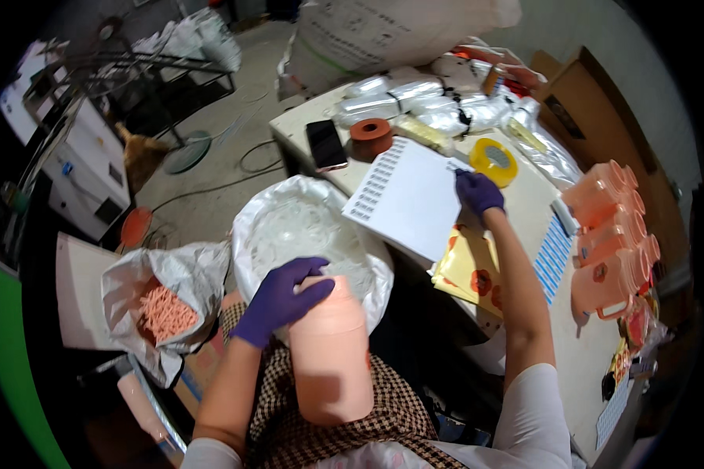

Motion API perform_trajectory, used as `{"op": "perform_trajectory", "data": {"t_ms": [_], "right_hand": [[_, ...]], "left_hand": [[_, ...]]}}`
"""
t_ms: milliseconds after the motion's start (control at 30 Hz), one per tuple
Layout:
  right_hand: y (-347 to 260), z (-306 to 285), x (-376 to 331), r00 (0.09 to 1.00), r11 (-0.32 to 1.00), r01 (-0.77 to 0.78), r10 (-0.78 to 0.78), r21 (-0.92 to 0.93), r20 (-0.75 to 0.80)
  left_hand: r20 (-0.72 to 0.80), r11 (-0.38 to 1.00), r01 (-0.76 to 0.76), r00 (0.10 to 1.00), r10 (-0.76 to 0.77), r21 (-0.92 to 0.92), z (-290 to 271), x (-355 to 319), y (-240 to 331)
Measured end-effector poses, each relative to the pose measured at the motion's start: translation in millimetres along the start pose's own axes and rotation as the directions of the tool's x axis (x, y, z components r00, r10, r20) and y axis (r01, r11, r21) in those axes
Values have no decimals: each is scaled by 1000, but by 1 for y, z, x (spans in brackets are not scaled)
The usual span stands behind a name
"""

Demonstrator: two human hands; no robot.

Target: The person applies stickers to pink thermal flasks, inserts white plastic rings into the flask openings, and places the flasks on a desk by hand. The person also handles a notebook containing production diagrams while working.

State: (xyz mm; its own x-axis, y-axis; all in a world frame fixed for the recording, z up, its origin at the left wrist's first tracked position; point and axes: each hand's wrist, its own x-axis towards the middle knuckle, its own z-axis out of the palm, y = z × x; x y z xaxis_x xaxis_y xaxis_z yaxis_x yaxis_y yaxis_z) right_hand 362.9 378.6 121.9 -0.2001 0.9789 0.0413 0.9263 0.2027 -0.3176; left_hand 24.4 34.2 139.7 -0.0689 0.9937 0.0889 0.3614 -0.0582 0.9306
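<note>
My left hand (289, 301), in a purple glove, grips the neck of a pale pink plastic bottle (330, 363). The bottle rests upright on my lap, over a checked apron (403, 399), and a bit of red shows on its right side. My right hand (479, 194), also gloved in purple, reaches over the table to the upper right corner of a stack of white label sheets (411, 195). Its fingers are drawn together there; what is between them is too small to make out. Small dark-printed labels line the stack's left edge. Yellow sheets with red prints (469, 266) lie under my right forearm.
On the table (571, 352) are a phone (326, 144), brown tape (371, 137), yellow tape (493, 162), clear-wrapped bundles (414, 98), a blue label sheet (554, 258) and several pink jugs (602, 281). A white sack (246, 227) of clear pieces and a sack (121, 277) of pink parts stand left.
</note>
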Motion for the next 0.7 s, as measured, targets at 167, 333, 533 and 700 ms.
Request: {"op": "perform_trajectory", "data": {"t_ms": [167,333,533,700], "right_hand": [[15,-36,-15,899,259,-112,437,959,-13],[-57,-32,-195,710,736,596,-295,321,-640],[-107,-11,-353,730,770,630,-543,100,-416],[-114,5,-366,703,769,637,-552,52,-449]], "left_hand": [[61,981,44,998,-33,-187,21,11,-28],[71,976,136,990,-126,-170,45,13,-9],[96,985,147,986,-138,-95,66,23,-14],[53,991,-40,997,47,-124,51,18,-28]]}}
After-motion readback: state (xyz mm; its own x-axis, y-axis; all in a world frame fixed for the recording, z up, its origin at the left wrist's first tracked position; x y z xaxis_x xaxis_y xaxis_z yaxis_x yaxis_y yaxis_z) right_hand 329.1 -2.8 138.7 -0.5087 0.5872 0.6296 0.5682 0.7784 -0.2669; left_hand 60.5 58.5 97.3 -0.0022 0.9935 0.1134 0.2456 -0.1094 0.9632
